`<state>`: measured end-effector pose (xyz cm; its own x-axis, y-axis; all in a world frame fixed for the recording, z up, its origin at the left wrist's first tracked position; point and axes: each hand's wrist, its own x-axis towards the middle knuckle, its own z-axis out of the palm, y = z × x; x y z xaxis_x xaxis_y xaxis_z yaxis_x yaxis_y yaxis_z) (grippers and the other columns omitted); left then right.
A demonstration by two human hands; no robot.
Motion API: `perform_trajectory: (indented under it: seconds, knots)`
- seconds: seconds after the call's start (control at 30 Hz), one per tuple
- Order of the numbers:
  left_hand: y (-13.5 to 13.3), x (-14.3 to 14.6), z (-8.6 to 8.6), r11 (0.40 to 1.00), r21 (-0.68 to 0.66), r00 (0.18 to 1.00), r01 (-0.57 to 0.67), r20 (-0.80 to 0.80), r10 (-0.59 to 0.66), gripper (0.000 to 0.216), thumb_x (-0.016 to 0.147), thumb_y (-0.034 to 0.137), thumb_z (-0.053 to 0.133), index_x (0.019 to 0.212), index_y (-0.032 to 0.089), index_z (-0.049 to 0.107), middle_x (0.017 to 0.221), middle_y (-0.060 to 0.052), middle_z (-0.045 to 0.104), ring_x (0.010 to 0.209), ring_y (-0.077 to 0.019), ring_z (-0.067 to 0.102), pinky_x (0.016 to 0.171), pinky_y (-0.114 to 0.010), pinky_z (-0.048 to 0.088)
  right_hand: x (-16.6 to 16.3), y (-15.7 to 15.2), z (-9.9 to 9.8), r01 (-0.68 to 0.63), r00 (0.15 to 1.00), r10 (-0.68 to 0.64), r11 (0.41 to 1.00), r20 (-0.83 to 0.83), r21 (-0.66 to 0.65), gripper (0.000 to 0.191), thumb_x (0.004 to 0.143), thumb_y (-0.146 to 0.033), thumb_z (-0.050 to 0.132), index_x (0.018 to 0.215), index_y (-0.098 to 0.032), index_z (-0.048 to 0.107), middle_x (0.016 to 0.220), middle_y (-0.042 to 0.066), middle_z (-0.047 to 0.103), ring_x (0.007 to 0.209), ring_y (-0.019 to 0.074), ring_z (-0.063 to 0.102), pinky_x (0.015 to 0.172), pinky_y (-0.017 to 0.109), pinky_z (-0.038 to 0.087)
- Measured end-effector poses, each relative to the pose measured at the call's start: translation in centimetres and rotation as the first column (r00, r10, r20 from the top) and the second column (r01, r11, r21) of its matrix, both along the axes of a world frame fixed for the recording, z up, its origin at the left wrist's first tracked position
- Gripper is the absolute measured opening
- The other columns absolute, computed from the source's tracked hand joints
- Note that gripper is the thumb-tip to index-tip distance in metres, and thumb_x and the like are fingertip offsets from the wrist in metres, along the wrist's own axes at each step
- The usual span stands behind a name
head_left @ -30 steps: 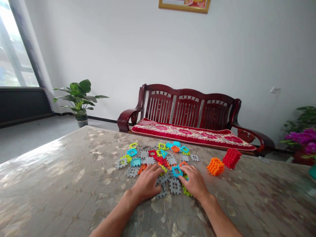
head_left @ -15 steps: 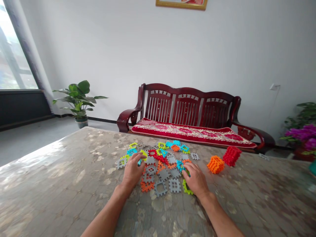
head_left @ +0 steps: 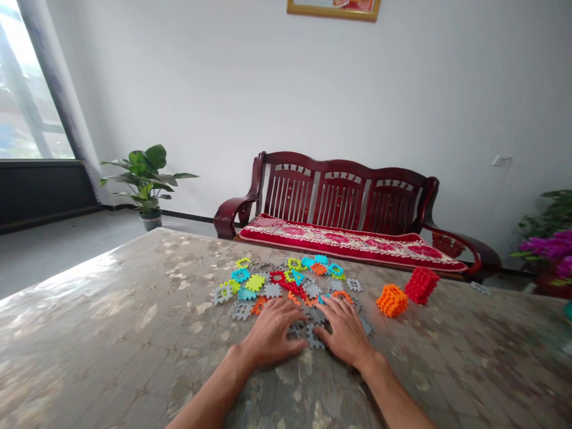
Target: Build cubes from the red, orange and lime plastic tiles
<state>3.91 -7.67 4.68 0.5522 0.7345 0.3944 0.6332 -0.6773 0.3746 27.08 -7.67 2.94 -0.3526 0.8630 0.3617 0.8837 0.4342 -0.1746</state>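
My left hand [head_left: 276, 333] lies palm down over the near edge of a spread of interlocking plastic tiles, its fingers stretched out and the thumb pointing right. Close beside it, my right hand [head_left: 345, 333] also rests palm down on the tiles, fingers apart. A grey tile [head_left: 315, 337] with notched edges shows between the two thumbs. By my right fingertips lies a blue tile [head_left: 322, 299], partly covered. Left of my left hand are an orange tile [head_left: 258, 306] and a grey window-shaped tile [head_left: 241, 310]. The tiles beneath both hands are hidden.
An orange cube [head_left: 392, 300] and a red block [head_left: 422, 285] built of tiles stand to the right. Lime, blue and red tiles, such as a lime one [head_left: 255, 282], lie farther back. Beyond the patterned tablecloth [head_left: 134, 333] is a wooden bench [head_left: 339, 196].
My left hand has moved right and nearer to me, from the pile's left side to its front. My right hand has shifted slightly left and nearer. The lime tile at the front right is now covered.
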Motion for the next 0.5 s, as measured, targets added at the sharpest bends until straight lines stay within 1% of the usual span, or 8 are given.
perform_trajectory:
  seconds: [0.07,0.13,0.23,0.3,0.4,0.5]
  knots:
    - [-0.5,0.5,-0.2,0.999,-0.013,0.996,0.045,-0.077,-0.046,0.045,0.069,0.041,0.072,0.113,0.031,0.068,0.114,-0.003,0.068,0.107,-0.0246,0.059,0.099,-0.041,0.040,0.1,0.1,-0.1,0.007,1.000,-0.007,1.000,-0.014,0.000,0.042,0.085,-0.035,0.060,0.126,-0.028,0.063,0.137,0.006,0.060,0.130,0.0273,0.047,0.112,0.049,0.031]
    - [-0.7,0.6,-0.4,0.998,-0.024,0.993,0.057,-0.107,-0.060,0.042,0.069,0.038,0.071,0.110,0.031,0.069,0.119,-0.004,0.066,0.109,-0.0251,0.058,0.100,-0.041,0.039,0.4,0.3,-0.1,0.023,0.999,-0.023,1.000,-0.032,0.018,0.034,0.084,-0.028,0.059,0.116,-0.027,0.068,0.132,0.006,0.063,0.125,0.0263,0.051,0.110,0.048,0.033]
    - [-0.6,0.5,-0.8,0.995,-0.051,0.992,0.083,-0.087,-0.087,0.030,0.073,0.031,0.068,0.102,0.030,0.071,0.117,-0.002,0.068,0.108,-0.0230,0.060,0.099,-0.038,0.040,0.7,0.4,0.0,0.058,0.997,-0.055,0.996,-0.057,0.066,0.027,0.081,-0.020,0.057,0.103,-0.027,0.071,0.123,0.005,0.068,0.119,0.0259,0.055,0.109,0.049,0.034]
    - [-0.5,0.6,-1.1,0.995,-0.058,0.995,0.087,-0.035,-0.089,0.029,0.076,0.029,0.067,0.105,0.031,0.071,0.119,-0.001,0.068,0.110,-0.0218,0.060,0.102,-0.037,0.040,0.5,0.4,0.2,0.066,0.995,-0.058,0.993,-0.081,0.102,0.025,0.080,-0.016,0.056,0.097,-0.026,0.072,0.117,0.004,0.070,0.117,0.0258,0.055,0.108,0.048,0.035]
    - [-0.1,0.6,-1.4,0.998,-0.061,0.998,0.020,0.052,-0.017,0.029,0.083,0.027,0.061,0.110,0.030,0.069,0.126,-0.001,0.067,0.115,-0.0198,0.060,0.103,-0.034,0.041,-0.6,0.1,0.5,0.028,0.993,-0.015,0.994,-0.118,0.106,0.022,0.084,-0.018,0.056,0.097,-0.026,0.072,0.112,0.005,0.070,0.113,0.0252,0.056,0.103,0.044,0.040]
    - [0.4,0.4,-1.3,0.997,-0.034,0.997,-0.064,0.051,0.065,0.023,0.091,0.026,0.051,0.106,0.028,0.069,0.116,-0.002,0.071,0.108,-0.0181,0.063,0.102,-0.035,0.041,-2.1,-0.4,0.7,-0.050,0.992,0.058,0.996,-0.108,0.070,0.025,0.086,-0.025,0.059,0.109,-0.026,0.070,0.119,0.005,0.068,0.114,0.0251,0.055,0.102,0.042,0.042]
